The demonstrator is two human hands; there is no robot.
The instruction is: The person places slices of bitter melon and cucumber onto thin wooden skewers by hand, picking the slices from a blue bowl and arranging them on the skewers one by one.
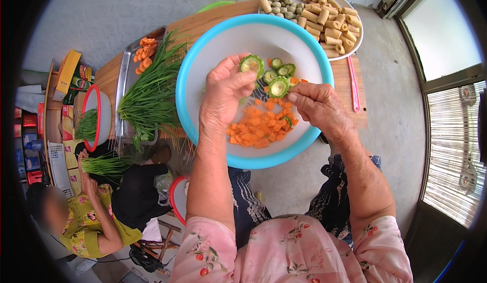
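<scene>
My left hand [224, 89] holds a ridged green bitter melon slice [251, 64] between thumb and fingers, above a wide white basin with a turquoise rim [181, 93]. Opposite it, the fingertips of my right hand [323, 104] are pinched at the edge of another bitter melon slice [279, 87]. That slice looks larger than those beneath, as if raised. Whether a thin stick is also in these fingers I cannot tell. Inside the basin, more bitter melon slices [286, 70] lie toward the back, and cut carrot pieces [262, 127] are heaped at the front.
On the wooden table [350, 81], a metal tray [122, 81] holds green chives [152, 89] and carrot slices [144, 53]. Thin sticks [184, 146] jut over its front edge. A round tray of tan rolls [327, 20] stands at back right, near a pink-handled tool [354, 87]. Left, a co-worker [95, 218] holds greens.
</scene>
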